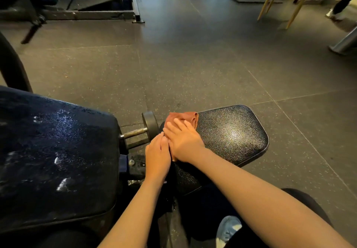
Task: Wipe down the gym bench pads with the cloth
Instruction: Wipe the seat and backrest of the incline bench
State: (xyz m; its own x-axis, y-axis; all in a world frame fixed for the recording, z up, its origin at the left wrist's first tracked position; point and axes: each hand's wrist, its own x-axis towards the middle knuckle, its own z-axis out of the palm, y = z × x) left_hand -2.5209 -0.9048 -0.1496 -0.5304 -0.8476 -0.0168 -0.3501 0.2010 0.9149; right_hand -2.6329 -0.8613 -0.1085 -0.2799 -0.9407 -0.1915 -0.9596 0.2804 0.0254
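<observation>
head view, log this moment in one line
step: wipe seat pad | right hand: flat on cloth | left hand: beside it, at pad edge

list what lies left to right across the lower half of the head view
worn dark blue padded bench pad → black round disc on a metal rod → left hand → right hand → black pebbled vinyl seat pad

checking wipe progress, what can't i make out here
Head view:
- cloth: mostly under the right hand; only its far edge shows.
- seat pad: left edge hidden by the left hand.
- large pad: cut off by the left frame edge.
</observation>
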